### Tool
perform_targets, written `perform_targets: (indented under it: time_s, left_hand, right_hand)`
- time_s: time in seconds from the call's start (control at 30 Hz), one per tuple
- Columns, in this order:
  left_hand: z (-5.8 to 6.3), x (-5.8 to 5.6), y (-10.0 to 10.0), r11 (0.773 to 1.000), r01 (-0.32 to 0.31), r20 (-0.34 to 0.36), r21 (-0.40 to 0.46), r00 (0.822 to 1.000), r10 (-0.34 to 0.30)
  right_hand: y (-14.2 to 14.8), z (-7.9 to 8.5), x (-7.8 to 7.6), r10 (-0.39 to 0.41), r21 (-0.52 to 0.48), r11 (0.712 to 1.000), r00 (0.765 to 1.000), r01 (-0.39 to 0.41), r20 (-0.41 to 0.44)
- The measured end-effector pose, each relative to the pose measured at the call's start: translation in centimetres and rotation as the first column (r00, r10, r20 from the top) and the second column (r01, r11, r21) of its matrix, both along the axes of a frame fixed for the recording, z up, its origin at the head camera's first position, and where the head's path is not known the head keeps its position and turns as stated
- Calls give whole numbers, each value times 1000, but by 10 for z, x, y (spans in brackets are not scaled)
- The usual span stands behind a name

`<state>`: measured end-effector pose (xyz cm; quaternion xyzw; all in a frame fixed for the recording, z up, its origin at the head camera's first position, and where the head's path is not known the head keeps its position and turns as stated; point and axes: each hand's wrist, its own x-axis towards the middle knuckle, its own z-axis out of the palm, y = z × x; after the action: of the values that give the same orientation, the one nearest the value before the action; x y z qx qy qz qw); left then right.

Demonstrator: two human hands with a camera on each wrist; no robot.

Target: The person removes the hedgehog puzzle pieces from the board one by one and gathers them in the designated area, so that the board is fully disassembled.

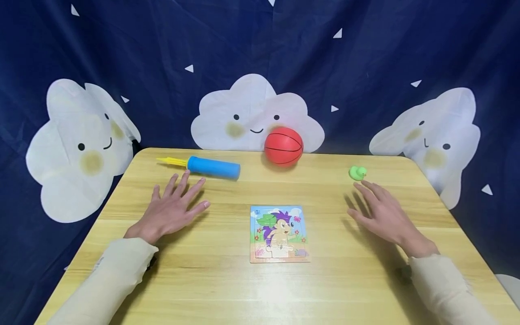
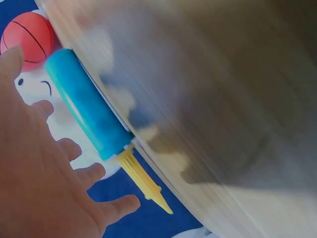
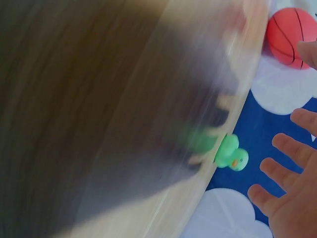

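Note:
My left hand (image 1: 168,212) is held over the left part of the table with its fingers spread, holding nothing. Just beyond its fingertips lies a blue hand pump (image 1: 214,168) with a yellow nozzle (image 2: 141,179) pointing left. On the other side, my right hand (image 1: 383,216) has its fingers extended and nothing in them. A small green toy duck (image 1: 357,173) sits right past those fingertips. Between the hands lies a square jigsaw puzzle (image 1: 279,234) with a purple-haired hedgehog picture, its pieces set in the frame.
A red toy basketball (image 1: 283,146) stands at the table's back edge, right of the pump. Everything is on a light wooden table (image 1: 227,289). Behind it hangs a dark blue curtain (image 1: 162,40) with smiling white clouds and small triangles.

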<state>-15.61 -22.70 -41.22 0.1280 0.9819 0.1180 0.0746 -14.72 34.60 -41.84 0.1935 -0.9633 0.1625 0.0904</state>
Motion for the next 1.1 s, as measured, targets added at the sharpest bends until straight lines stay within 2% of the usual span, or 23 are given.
perform_targets:
  time_s: [0.27,0.53,0.83,1.1]
  left_hand:
    - [-4,-1,28,996,87,-17,30,996,-86]
    - [-6,4,65,968,245,-38,48,969,-244]
    - [-5,11,101,924,381,16,25,924,-382]
    - [-6,18,126,866,499,69,-7,864,-498]
  right_hand:
    - [-33,5,1,32,-55,998,998,-29,59]
    - [-67,8,-1,81,-85,994,987,-69,142]
    - [-94,5,-2,149,-122,984,971,-127,185]
    - [-116,2,-2,231,-106,971,953,-214,195]
